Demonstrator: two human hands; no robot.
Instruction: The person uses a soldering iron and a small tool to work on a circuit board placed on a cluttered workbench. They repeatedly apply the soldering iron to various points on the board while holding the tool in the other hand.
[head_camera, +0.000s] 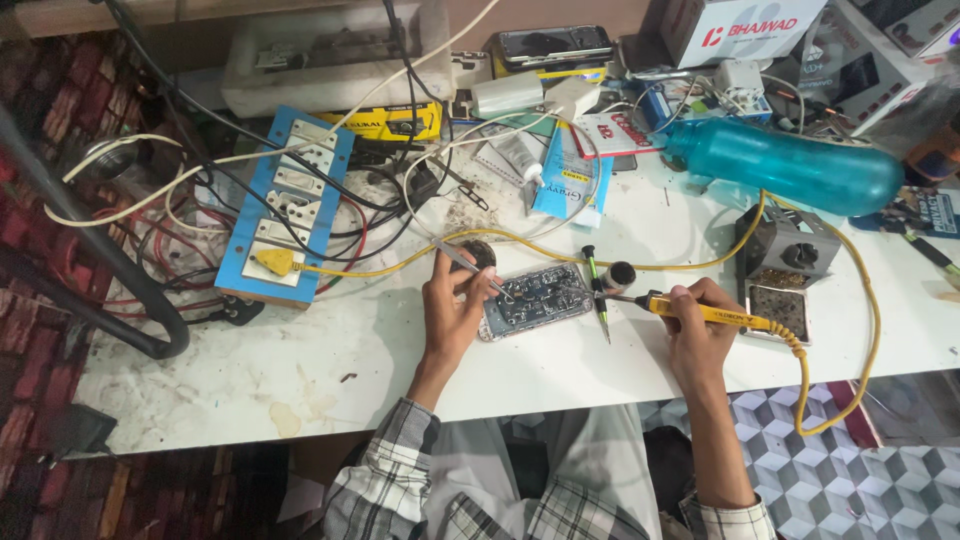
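Nearest you, your left hand (450, 300) pinches a pair of tweezers (470, 268) between thumb and fingers, their tips set down on the opened phone (532, 298) that lies flat on the white table (250, 370) between your hands. The tweezers slant up toward 10 o'clock from the phone. Your right hand (698, 325), at 3 o'clock from the phone, is closed around the yellow soldering iron (690, 310); its dark tip points toward 9 o'clock and ends just beside the phone's right edge. A screwdriver (596, 292) with a green shaft lies just beside that edge, with a small dark round pot (620, 272) next to it.

Past your right hand, at 2 o'clock, sits a grey soldering stand (785, 245) with a sponge tray (778, 305) in front of it. The iron's yellow cord (870, 330) loops around the stand and runs toward 9 o'clock to a yellow plug (275, 262) in the blue socket board (290, 200), well to the left of the phone.

Farther off, at 1 o'clock, a teal bottle (790, 165) lies on its side. At 12 o'clock lie a blue tube box (570, 185), a white charger (510, 95) and a second phone (555, 45), among tangled cables
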